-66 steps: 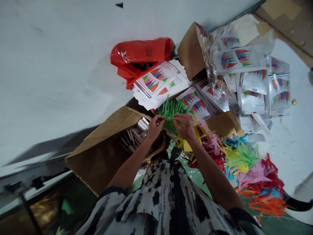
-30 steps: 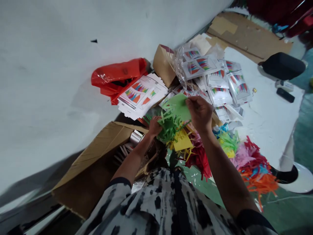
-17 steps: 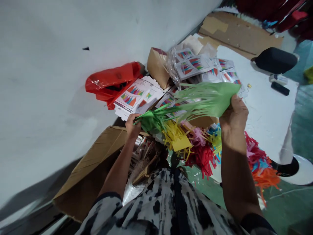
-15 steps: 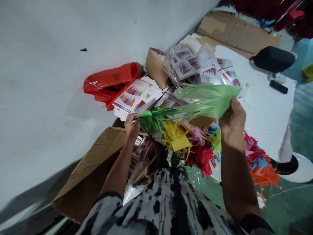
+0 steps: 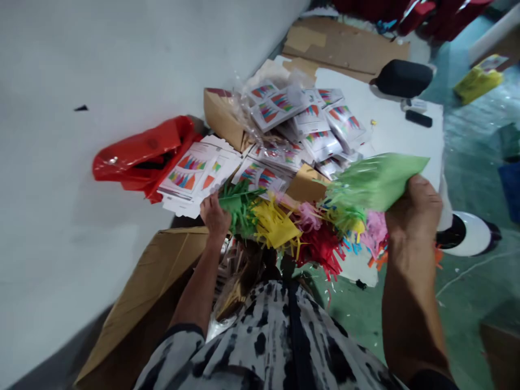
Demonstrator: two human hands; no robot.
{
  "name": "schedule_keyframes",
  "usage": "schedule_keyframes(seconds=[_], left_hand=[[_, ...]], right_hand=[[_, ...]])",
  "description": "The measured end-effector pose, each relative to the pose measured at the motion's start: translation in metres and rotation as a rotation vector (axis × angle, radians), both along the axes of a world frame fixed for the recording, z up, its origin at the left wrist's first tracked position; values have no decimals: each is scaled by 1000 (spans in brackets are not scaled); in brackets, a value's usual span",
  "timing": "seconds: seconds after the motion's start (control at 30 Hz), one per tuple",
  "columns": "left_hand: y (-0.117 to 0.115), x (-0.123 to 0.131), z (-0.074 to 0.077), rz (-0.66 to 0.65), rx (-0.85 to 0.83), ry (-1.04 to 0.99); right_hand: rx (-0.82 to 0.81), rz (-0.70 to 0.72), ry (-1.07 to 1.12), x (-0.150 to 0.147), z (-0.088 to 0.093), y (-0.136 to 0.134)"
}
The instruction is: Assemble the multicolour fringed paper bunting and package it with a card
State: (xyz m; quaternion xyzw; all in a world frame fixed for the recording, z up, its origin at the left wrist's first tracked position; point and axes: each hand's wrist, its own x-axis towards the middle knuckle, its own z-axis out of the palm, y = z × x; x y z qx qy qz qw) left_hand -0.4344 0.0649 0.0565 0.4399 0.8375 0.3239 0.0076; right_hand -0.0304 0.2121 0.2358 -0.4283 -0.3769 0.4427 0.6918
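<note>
My right hand (image 5: 416, 211) pinches one end of a light green fringed paper sheet (image 5: 382, 179), thumb on top, and its cut strips trail leftward. Closed around the left end of a dark green fringed paper bundle (image 5: 239, 206) is my left hand (image 5: 215, 218). Between the hands lie a yellow fringed paper piece (image 5: 276, 222), a red one (image 5: 320, 249) and pink strips (image 5: 309, 216). Just behind them spread printed cards (image 5: 260, 179) with colourful tassel pictures.
A red plastic bag (image 5: 142, 151) lies by the wall at left. Packed sleeves with printed cards (image 5: 312, 116) are heaped at the table's back. An open cardboard box (image 5: 142, 292) stands below left. On the white table (image 5: 390, 130) are a black case (image 5: 404, 77) and a small black device (image 5: 418, 118).
The light green sheet has been drawn right, away from the dark green bundle, in my right hand. My left hand stays on the bundle. The view has turned to the right.
</note>
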Motion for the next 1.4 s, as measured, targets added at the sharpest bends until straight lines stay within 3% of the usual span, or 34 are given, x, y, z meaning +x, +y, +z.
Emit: schedule_keyframes(seconds=[0.13,0.3,0.37,0.43,0.67,0.77,0.9,1.03,1.1,1.23,1.4], left_hand=[[17,65,60,-305,311,-92],[30,187,147,-840,431,-248],[31,229,166,-992,463,-259],[29,264,174,-1083,464,-257],[3,343,168,-1087,439,-246],[-6,362,173,-1255,384,-340],[-14,375,183,-1552,-31,-624],[-18,383,182,-1721,-487,-917],[-19,388,175,-1736,-663,-1101],[-22,395,152,-1596,-964,-1421],[-39,400,94,-1371,-1254,-1687]], right_hand=[[-27,26,-239,17,-4,-54],[-26,54,-634,40,-3,-118],[13,77,-728,54,0,-138],[21,77,-790,70,1,-155],[-29,-16,-780,125,-5,-199],[-62,65,-756,152,-2,-214],[-134,371,-686,195,3,-229],[-159,686,-613,224,-9,-234],[-130,767,-602,229,-21,-234],[-47,874,-532,234,-43,-239],[-172,863,-576,256,-57,-250]])
